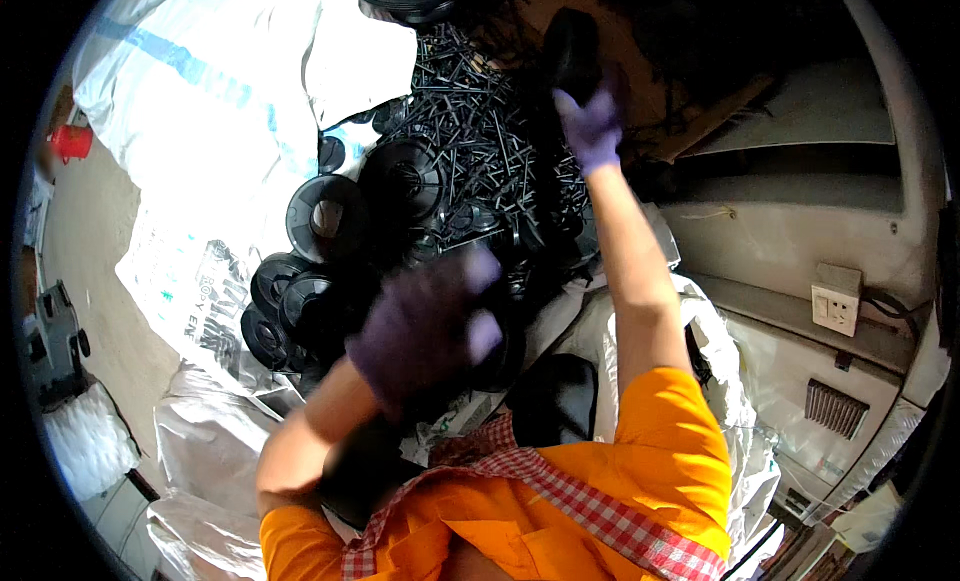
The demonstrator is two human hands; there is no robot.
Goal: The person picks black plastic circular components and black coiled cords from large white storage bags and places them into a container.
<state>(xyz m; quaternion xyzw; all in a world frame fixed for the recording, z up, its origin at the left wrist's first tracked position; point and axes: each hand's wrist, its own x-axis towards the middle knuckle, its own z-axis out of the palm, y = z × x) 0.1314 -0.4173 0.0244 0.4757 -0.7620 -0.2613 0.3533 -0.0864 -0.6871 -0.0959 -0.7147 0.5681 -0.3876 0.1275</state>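
White sacks (200,111) surround a heap of black pins (480,131) and black round discs (325,216). Right hand (590,126), purple-gloved, is closed around a black part (573,51) raised over the heap's far edge. Left hand (425,326), gloved and blurred, hangs above the discs at the near edge; its grip cannot be determined.
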